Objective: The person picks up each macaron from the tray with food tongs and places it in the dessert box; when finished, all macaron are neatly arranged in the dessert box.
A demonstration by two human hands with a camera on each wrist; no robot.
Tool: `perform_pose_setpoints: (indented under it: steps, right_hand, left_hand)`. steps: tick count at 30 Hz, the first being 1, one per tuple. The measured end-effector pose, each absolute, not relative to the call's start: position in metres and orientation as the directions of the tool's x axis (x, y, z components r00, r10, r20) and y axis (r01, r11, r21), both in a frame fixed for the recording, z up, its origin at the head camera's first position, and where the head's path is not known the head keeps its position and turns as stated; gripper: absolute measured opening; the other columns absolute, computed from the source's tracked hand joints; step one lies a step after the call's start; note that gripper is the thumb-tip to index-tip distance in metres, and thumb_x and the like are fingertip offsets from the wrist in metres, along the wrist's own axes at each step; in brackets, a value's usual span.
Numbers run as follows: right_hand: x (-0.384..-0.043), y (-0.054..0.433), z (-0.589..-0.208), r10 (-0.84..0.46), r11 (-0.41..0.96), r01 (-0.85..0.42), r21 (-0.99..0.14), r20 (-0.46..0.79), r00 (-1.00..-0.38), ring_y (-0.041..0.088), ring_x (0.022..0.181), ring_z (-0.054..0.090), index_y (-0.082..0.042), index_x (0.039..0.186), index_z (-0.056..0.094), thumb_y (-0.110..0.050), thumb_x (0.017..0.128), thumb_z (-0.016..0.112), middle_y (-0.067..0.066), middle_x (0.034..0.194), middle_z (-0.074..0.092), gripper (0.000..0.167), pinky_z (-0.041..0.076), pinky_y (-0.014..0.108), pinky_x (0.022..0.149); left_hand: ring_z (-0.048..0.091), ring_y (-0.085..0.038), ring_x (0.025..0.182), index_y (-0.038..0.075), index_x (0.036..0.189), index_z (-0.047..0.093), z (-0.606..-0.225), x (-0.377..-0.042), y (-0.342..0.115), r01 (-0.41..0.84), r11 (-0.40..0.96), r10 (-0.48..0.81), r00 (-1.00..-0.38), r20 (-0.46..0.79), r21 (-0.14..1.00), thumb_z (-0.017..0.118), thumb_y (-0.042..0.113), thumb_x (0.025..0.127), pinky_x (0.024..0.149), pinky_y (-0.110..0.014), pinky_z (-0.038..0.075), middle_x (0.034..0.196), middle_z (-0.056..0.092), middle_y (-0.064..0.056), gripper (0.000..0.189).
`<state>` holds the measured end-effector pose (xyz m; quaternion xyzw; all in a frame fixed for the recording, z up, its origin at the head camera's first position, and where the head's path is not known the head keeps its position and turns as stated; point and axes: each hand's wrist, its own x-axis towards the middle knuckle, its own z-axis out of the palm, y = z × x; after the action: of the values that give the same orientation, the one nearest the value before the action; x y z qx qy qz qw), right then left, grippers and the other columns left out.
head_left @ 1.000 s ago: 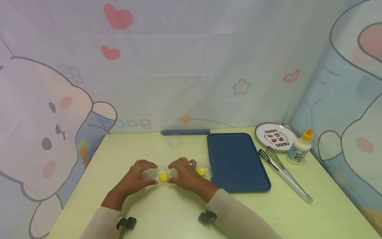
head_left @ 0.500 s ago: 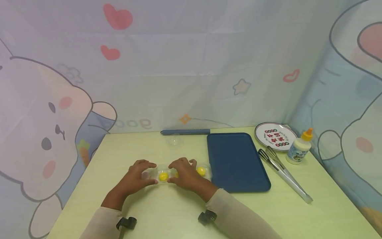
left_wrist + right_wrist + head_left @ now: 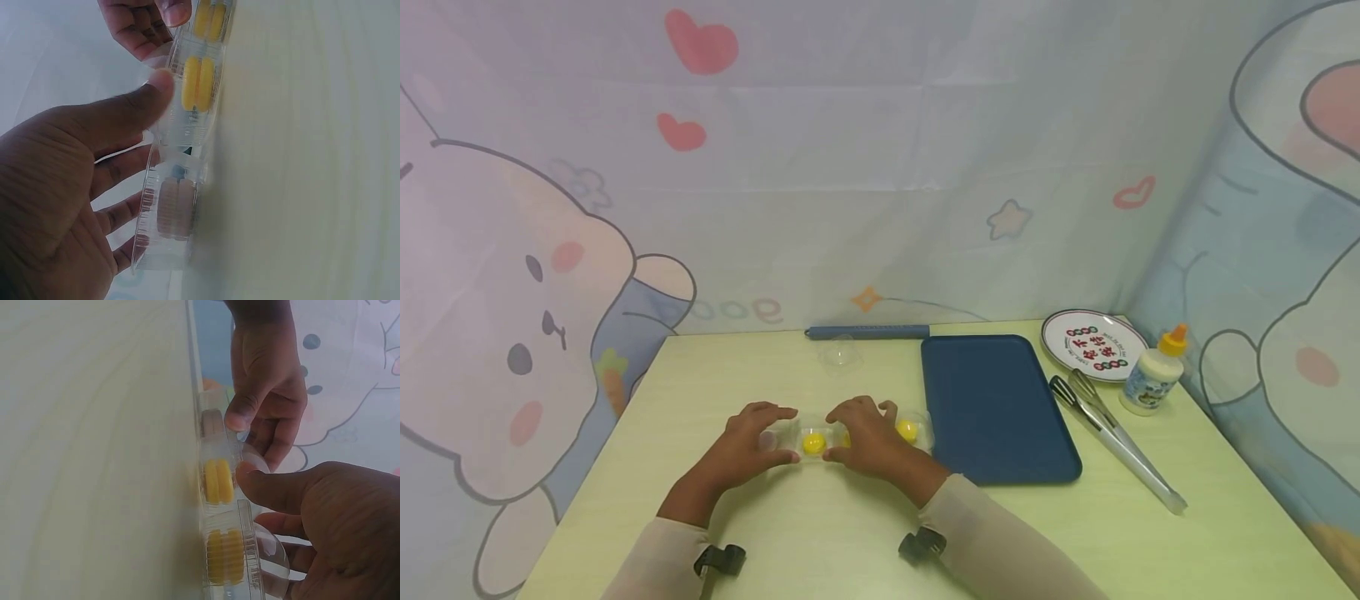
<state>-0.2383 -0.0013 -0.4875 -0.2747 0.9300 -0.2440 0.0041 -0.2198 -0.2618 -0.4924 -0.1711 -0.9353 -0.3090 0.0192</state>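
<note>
A row of clear plastic macaron boxes lies on the pale table, with yellow macarons [image 3: 814, 442] and one mauve macaron [image 3: 175, 209] inside. My left hand [image 3: 752, 442] grips the left end of the row, fingers along the far side and thumb along the near side. My right hand [image 3: 868, 437] spans the row further right in the same way and partly hides a yellow macaron. A clear dome lid [image 3: 273, 551] sits under its palm. Between the hands one yellow macaron shows; another yellow macaron [image 3: 907, 431] shows right of the right hand.
A dark blue tray [image 3: 1000, 408] lies right of the boxes. Another clear dome [image 3: 839, 353] lies behind, before a blue-grey rod [image 3: 867, 332]. At the right are a printed plate [image 3: 1094, 344], metal tongs [image 3: 1123, 446] and a squeeze bottle [image 3: 1152, 375] with orange tip.
</note>
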Motion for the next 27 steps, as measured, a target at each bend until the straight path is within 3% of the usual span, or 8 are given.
perform_pose_setpoints:
  steps: [15, 27]
  right_hand:
    - [-0.237, -0.0013, -0.4843, -0.497, 0.737, -0.497, -0.457, 0.13, -0.858, 0.025, 0.143, 0.055, -0.016, 0.133, 0.076, -0.038, 0.093, 0.089, 0.0, 0.142, 0.073, 0.047, 0.029, 0.075, 0.119]
    - [-0.2383, -0.0031, -0.4871, -0.49, 0.759, -0.487, -0.433, 0.113, -0.864, 0.025, 0.144, 0.055, -0.016, 0.131, 0.077, -0.04, 0.094, 0.088, -0.001, 0.144, 0.072, 0.046, 0.03, 0.074, 0.119]
  left_hand:
    - [0.043, -0.057, 0.148, 0.016, 0.147, 0.068, -0.4892, -0.2181, -0.2578, 0.309, 0.783, 0.296, -0.948, 0.114, 0.539, 0.092, 0.041, 0.088, 0.112, -0.083, 0.038, 0.157, 0.056, -0.025, 0.068]
    - [0.048, -0.047, 0.149, 0.013, 0.142, 0.071, -0.4936, -0.2213, -0.2576, 0.353, 0.78, 0.316, -0.935, 0.162, 0.516, 0.094, 0.038, 0.086, 0.115, -0.075, 0.029, 0.146, 0.068, -0.017, 0.065]
